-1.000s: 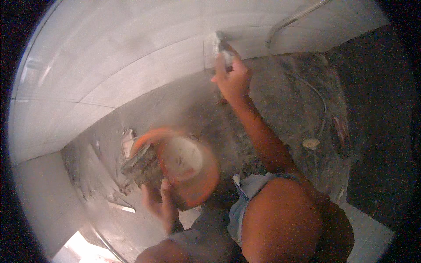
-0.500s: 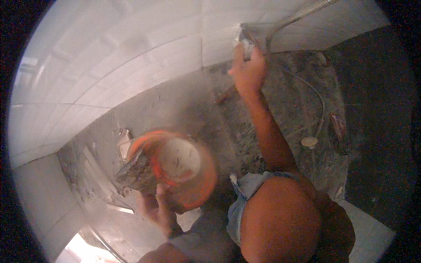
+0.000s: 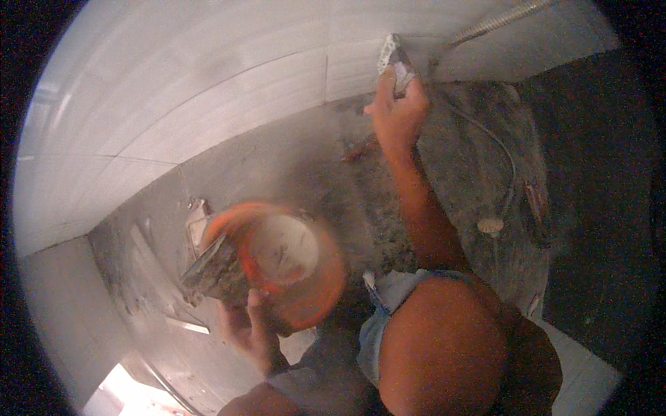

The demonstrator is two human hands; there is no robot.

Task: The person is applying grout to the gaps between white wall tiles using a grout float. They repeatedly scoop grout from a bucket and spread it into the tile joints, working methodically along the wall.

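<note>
My left hand (image 3: pixel 253 333) grips a flat, dark, roughly square plate (image 3: pixel 220 270) by its near edge. A grey smear coats its face. The plate tilts over the left side of an orange bucket (image 3: pixel 336 277), and a round whitish patch (image 3: pixel 284 246) shows inside. My right arm reaches out to the foot of the white tiled wall (image 3: pixel 257 83). There my right hand (image 3: pixel 401 121) pinches a small flat scraper-like piece (image 3: pixel 398 64) between thumb and fingers, with speckled white stuff along its left edge. Blur hides whether the piece touches the tile.
A ribbed metal hose (image 3: pixel 496 24) runs along the wall beyond my right hand. On the dusty grey floor lie a reddish tool (image 3: pixel 359 149), a thin cable (image 3: pixel 492 135), a round drain cover (image 3: pixel 491 226), and pale strips (image 3: pixel 149 256) left of the bucket. My bent knee (image 3: pixel 444 340) fills the lower right.
My right hand has shifted slightly right and nearer with the scraper-like piece, whose white-speckled edge shows more clearly. My left hand and the plate have barely moved.
</note>
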